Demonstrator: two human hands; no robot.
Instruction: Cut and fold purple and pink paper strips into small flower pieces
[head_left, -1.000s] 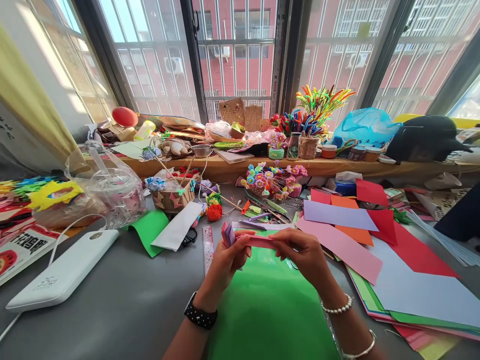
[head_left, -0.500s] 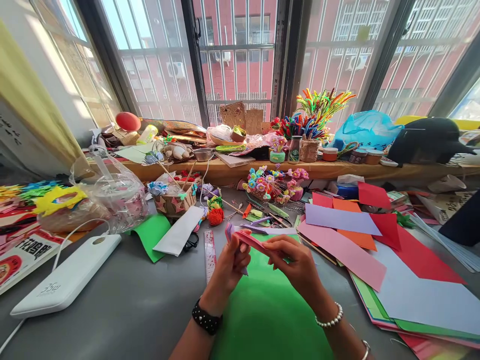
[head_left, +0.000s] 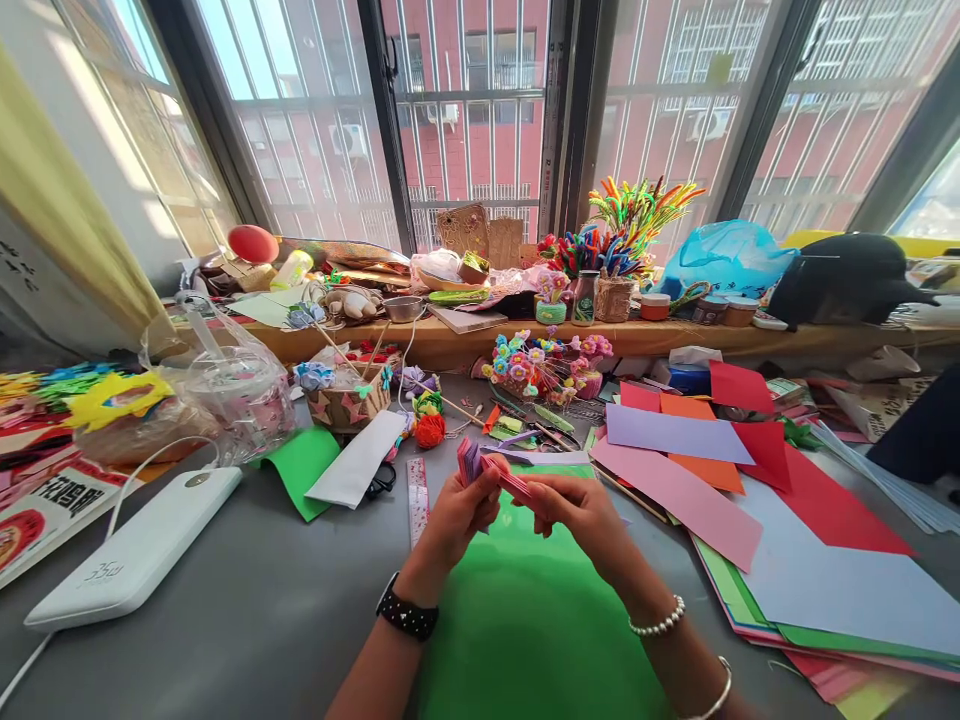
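In the head view, my left hand [head_left: 454, 520] is closed on a purple folded paper strip [head_left: 469, 460], pleated at its top, together with one end of a pink folded paper strip [head_left: 512, 484]. My right hand [head_left: 592, 520] pinches the other end of the pink strip between thumb and fingers. Both hands hold the paper above a green sheet [head_left: 540, 640] on the grey table. My fingers hide part of each strip. Left of my left hand lies a patterned ruler [head_left: 417, 495].
Coloured sheets [head_left: 847, 600] are stacked at the right, with a pink sheet [head_left: 682, 500] on top. A white power bank [head_left: 135, 550] lies at the left. Behind my hands are a cardboard basket [head_left: 349, 405], small craft flowers [head_left: 540, 360] and scattered tools.
The right hand has moved in toward the left, and its fingers now wrap closer around the pink strip. More of the purple pleats shows above the left hand. The view has shifted slightly.
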